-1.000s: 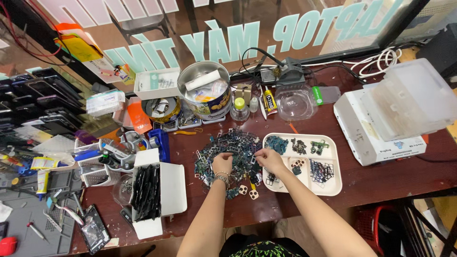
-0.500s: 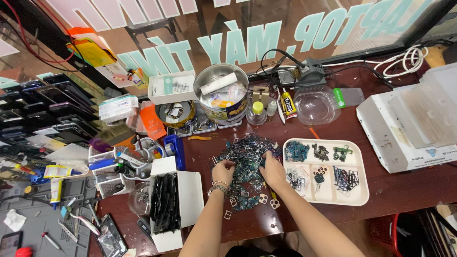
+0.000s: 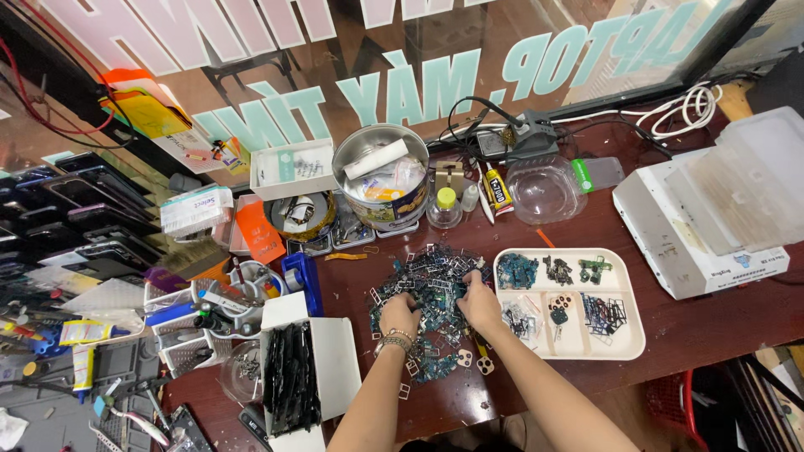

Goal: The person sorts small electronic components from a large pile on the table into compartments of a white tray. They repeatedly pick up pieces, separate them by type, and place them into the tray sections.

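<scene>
A heap of small metal and circuit parts lies on the dark red table. My left hand rests on the heap's near left side, fingers curled into the parts, a bracelet on its wrist. At the heap's right side my right hand has its fingers bent down among the parts. Whether either hand pinches a piece is hidden. Just right of my right hand sits a cream divided tray holding sorted small parts in several compartments.
A white box of black strips lies left of my left arm. Behind the heap stand a round tin, a small bottle and a clear plastic bowl. A white box with plastic lid sits far right. Tools and phones crowd the left.
The view has shifted, so everything sits further right and lower in the frame. Both hands stay in the heap, with my right hand drawn back from near the tray into the pile.
</scene>
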